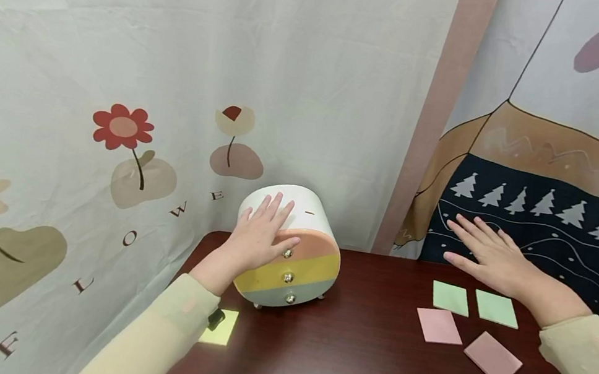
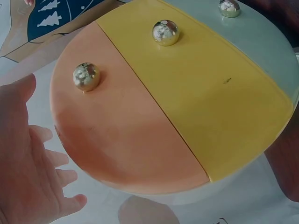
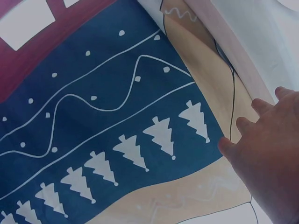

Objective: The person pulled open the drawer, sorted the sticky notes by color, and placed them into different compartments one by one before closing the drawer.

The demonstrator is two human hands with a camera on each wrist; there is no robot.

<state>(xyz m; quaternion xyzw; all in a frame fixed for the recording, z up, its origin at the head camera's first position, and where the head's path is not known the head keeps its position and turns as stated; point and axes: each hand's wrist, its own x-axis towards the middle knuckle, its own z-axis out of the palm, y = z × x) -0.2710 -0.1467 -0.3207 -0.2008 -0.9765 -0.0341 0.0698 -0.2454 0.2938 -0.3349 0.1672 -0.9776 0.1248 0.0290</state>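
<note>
The table (image 1: 356,368) is dark red wood, walled behind by a flower-print cloth (image 1: 179,72) on the left and a tree-print cloth (image 1: 554,212) on the right. Taking the drawer box (image 1: 291,254) as the landmark: it stands on small feet toward the table's back left, a white round-topped chest whose face is split into a pink drawer (image 2: 121,135) on top, a yellow drawer (image 2: 201,98) in the middle and a grey drawer (image 2: 261,42) at the bottom, each with a shiny round knob (image 2: 86,76). The left hand (image 1: 263,232) lies flat on the box's top and upper left side, fingers straight and spread, thumb reaching toward the top knob; it steadies the box and grips nothing. Well to the right of the box the right hand (image 1: 493,254) hovers near the tree-print cloth, fingers wide and relaxed, empty; whether it touches the cloth I cannot tell. In front of that hand, well right of the box, lie two green notes (image 1: 451,297) and two pink notes (image 1: 439,326); a yellow note (image 1: 222,327) lies just in front of the box's left side, partly under the left sleeve. All drawers look closed, so this reads as the bracing step before one is opened; the next move likely calls for a pinch on a knob and a straight pull while the box is held firm.
</note>
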